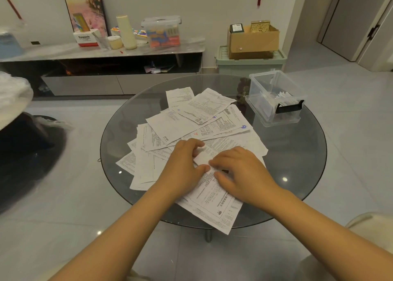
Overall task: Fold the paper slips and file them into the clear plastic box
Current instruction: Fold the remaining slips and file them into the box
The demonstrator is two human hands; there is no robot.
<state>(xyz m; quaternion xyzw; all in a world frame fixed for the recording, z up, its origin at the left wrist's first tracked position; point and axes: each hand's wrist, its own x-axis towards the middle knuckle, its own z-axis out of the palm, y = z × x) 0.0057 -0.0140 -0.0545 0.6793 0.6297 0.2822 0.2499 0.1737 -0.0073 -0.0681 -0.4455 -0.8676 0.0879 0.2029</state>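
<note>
We see a round smoked-glass counter (297, 153), glossy, carrying a loose heap of white printed paper slips (187, 123), thin and creased, fanned at mixed angles. Both hands sit at the heap's near edge. Left hand (182, 163) and right hand (240, 170) work one small folded slip (202, 158), blank white, long axis running near-left to far-right. Left fingers (196, 143) curl over its far-left edge, thumb pressing the near side; right fingers (214, 162) lie together, tips pressing the slip flat. Right of and beyond the heap: a clear plastic box (274, 97), rectangular, lidless, black clip handle, with folded slips inside it.
</note>
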